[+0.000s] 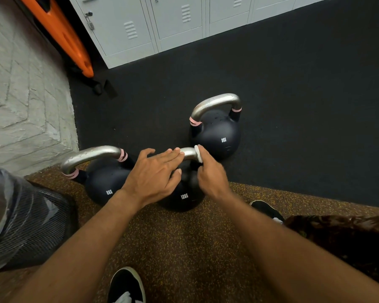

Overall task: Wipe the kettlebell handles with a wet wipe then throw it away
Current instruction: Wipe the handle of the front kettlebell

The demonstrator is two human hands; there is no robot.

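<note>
Three black kettlebells with steel handles stand on the floor. The middle one, marked 12KG (184, 196), is under both my hands. My left hand (155, 173) lies flat with straight fingers on its handle (189, 153). My right hand (210, 171) pinches a white wet wipe (198, 155) against the right end of that handle. An 8KG kettlebell (106, 182) stands to the left, its handle beaded with drops. Another 8KG kettlebell (219, 132) stands behind on the right.
A mesh bin with a plastic liner (20, 219) stands at the left edge. A white brick wall (26, 95), an orange board (59, 33) and grey lockers (162, 25) close off the back. My shoes (127, 285) are on the speckled mat.
</note>
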